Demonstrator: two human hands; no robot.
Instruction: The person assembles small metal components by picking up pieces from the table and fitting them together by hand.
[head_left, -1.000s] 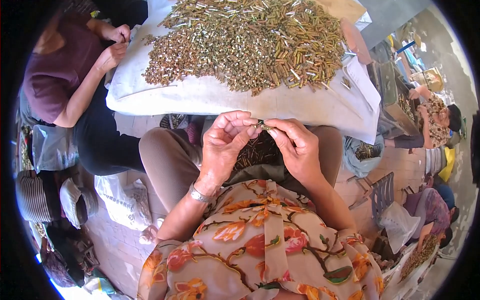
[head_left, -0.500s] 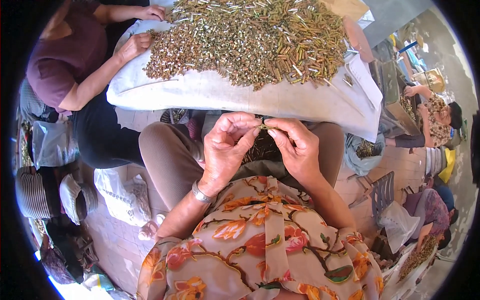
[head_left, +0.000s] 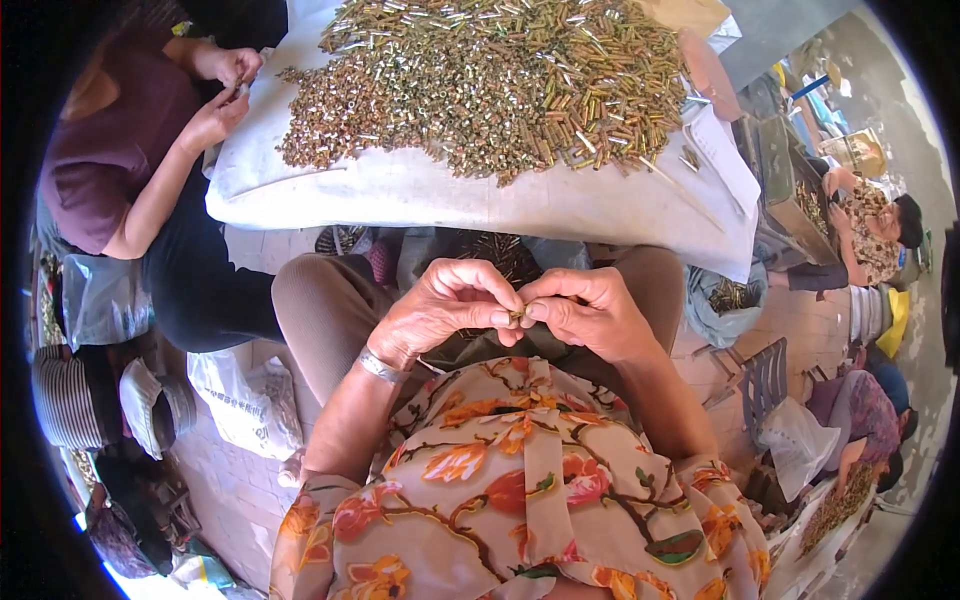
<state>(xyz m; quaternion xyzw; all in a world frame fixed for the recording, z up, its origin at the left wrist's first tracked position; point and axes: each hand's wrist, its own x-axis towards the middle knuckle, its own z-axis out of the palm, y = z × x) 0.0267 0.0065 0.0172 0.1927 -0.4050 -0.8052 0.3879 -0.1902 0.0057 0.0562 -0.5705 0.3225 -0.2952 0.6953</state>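
Note:
My left hand [head_left: 440, 312] and my right hand [head_left: 590, 314] meet above my lap, thumbs and fingers pinched together. Between the fingertips is a small brass-coloured metal piece [head_left: 516, 315], mostly covered, so its exact shape is hard to see. A silver band circles my left wrist. Beyond my hands, a heap of small metal parts [head_left: 470, 100] spreads over a table with a white cover [head_left: 400, 205]. Short nut-like pieces lie mostly to its left, and longer threaded rods [head_left: 610, 100] to its right. Dark rods [head_left: 492, 255] show low between my knees, under the table edge.
At the far left a co-worker [head_left: 110, 170] in a purple top holds something small in both hands. A blue bag of rods [head_left: 722, 318] stands right of my knee. White plastic bags [head_left: 245, 400] lie on the floor at left. Other people [head_left: 870, 235] work at right.
Both my hands have come down toward my body, and their fingertips have closed in around the piece. The co-worker's hands have left the heap and come together.

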